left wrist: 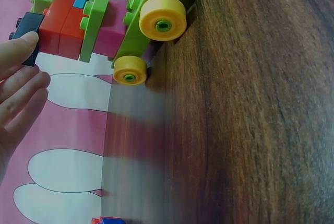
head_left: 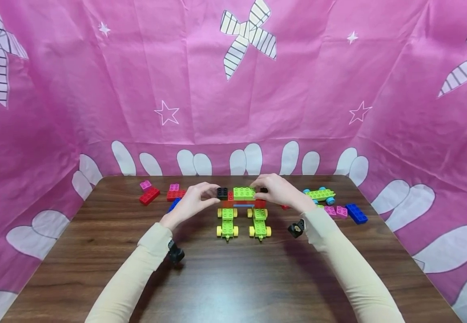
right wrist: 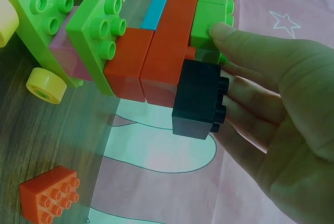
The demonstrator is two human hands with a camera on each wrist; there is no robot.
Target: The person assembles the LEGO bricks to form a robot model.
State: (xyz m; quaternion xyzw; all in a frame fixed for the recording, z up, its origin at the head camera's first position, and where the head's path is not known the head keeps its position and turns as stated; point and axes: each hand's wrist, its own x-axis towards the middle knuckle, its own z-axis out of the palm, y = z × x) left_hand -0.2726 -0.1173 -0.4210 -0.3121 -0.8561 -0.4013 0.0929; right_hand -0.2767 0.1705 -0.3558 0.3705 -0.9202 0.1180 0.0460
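Note:
A brick build stands on two lime-green wheeled bases (head_left: 227,226) with yellow wheels (left wrist: 163,19). Across its top run red bricks (right wrist: 169,41) and a thin blue strip (right wrist: 158,2). At the left end, my left hand (head_left: 191,202) pinches a black brick (left wrist: 27,33), thumb on its near face. My right hand (head_left: 279,193) grips the lime-green bricks (head_left: 244,193) on top, thumb (right wrist: 224,32) against their side and the other fingers partly hidden behind. Another black brick (right wrist: 197,98) sits at the right end, beside the right fingers.
Loose red (head_left: 149,196), pink (head_left: 145,185) and blue bricks lie at the back left. On the right are another green wheeled base (head_left: 320,194) with blue wheels, pink bricks (head_left: 341,211) and a blue brick (head_left: 356,213). Pink cloth (head_left: 201,112) hangs behind the wooden table (head_left: 233,278).

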